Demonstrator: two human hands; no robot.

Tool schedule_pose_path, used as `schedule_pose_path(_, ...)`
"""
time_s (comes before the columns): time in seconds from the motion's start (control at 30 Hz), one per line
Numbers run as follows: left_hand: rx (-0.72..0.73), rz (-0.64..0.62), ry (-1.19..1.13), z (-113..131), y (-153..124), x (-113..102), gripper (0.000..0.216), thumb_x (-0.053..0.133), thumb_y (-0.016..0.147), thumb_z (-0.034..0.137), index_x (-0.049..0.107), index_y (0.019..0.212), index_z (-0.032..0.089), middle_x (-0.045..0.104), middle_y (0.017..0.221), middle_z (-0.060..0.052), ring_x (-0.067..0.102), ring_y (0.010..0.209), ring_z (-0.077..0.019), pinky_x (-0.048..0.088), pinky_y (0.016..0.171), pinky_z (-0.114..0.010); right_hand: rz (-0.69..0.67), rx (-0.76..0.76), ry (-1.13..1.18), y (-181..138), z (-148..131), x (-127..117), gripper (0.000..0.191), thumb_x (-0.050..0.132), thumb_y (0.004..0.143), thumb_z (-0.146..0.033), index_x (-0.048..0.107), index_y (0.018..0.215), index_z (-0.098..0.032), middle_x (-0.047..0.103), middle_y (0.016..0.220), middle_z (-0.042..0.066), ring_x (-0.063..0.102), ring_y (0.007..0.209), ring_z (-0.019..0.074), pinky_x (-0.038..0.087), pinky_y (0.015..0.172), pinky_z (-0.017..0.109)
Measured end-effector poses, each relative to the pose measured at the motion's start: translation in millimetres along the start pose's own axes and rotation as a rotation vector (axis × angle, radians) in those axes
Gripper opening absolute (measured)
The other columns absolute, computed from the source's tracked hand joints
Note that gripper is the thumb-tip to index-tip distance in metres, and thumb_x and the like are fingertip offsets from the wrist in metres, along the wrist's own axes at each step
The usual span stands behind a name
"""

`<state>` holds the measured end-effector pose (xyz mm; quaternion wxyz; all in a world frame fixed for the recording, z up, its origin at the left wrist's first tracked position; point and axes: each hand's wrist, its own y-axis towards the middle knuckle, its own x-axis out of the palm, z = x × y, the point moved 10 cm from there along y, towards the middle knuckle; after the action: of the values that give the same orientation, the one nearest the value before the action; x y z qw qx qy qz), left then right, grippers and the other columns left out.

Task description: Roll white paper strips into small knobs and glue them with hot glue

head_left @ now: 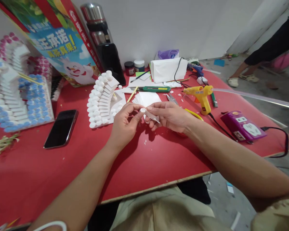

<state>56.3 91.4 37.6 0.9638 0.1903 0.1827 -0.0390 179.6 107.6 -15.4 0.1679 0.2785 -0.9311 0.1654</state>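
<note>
Both my hands meet above the red table (62, 166). My left hand (124, 123) is closed, its thumb and fingers pinching a small white foam ball (143, 110). My right hand (167, 115) is closed too, holding a thin white paper strip (152, 116) whose end joins the ball. Just behind the hands lies a stack of white paper pieces (146, 98). To the left of them stands a stepped white model (101, 98) made of strips tipped with white balls.
A black phone (61, 128) lies to the left. Blue-tipped (19, 99) and pink-tipped (13, 53) models stand far left. A yellow glue gun (202, 96), purple power strip (242, 126), green knife (156, 89), tissue pack (168, 69) and black flask (103, 41) sit behind. A person's legs (262, 54) show at the back right.
</note>
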Motion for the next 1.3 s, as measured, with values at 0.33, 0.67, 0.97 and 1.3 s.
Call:
schedule_pose_path(0.33, -0.15, -0.009, -0.124, -14, -4, 4, 0.02, 0.069, 0.092, 0.039, 0.071, 0.099, 0.02, 0.068, 0.092, -0.005, 0.064, 0.076, -0.0158, 0.053, 0.069, -0.027, 0.165, -0.144, -0.283, -7, -20, -5, 0.029, 0.086, 0.079, -0.035, 0.066, 0.082, -0.014, 0.074, 0.075, 0.005, 0.068, 0.056, 0.0136, 0.058, 0.054, 0.027)
schedule_pose_path(0.67, -0.147, 0.135, -0.256, -11, -10, 7, 0.024, 0.077, 0.086, 0.039, 0.071, 0.097, 0.018, 0.068, 0.089, -0.003, 0.066, 0.068, -0.0128, 0.059, 0.066, -0.025, 0.45, -0.43, -0.841, -26, -48, 0, 0.026, 0.074, 0.085, -0.035, 0.058, 0.073, -0.018, 0.067, 0.063, 0.002, 0.057, 0.055, 0.0125, 0.04, 0.05, 0.024)
schedule_pose_path(0.97, 0.02, 0.21, -0.173, 1, -12, -1, 0.012, 0.077, 0.087, 0.03, 0.081, 0.094, 0.02, 0.069, 0.091, -0.003, 0.067, 0.069, -0.0115, 0.061, 0.065, -0.024, 0.387, -0.5, -0.885, -28, -50, 8, 0.021, 0.067, 0.089, -0.031, 0.062, 0.076, -0.017, 0.065, 0.067, 0.002, 0.053, 0.059, 0.0122, 0.038, 0.055, 0.026)
schedule_pose_path(1.3, -0.161, -0.019, -0.385, -15, -7, 8, 0.013, 0.083, 0.08, 0.025, 0.082, 0.091, 0.019, 0.068, 0.08, 0.0, 0.071, 0.058, -0.0129, 0.063, 0.06, -0.025, 0.062, -0.406, -0.721, -23, -51, 12, 0.015, 0.07, 0.087, -0.025, 0.065, 0.078, -0.016, 0.064, 0.062, -0.001, 0.055, 0.047, 0.0101, 0.042, 0.047, 0.025)
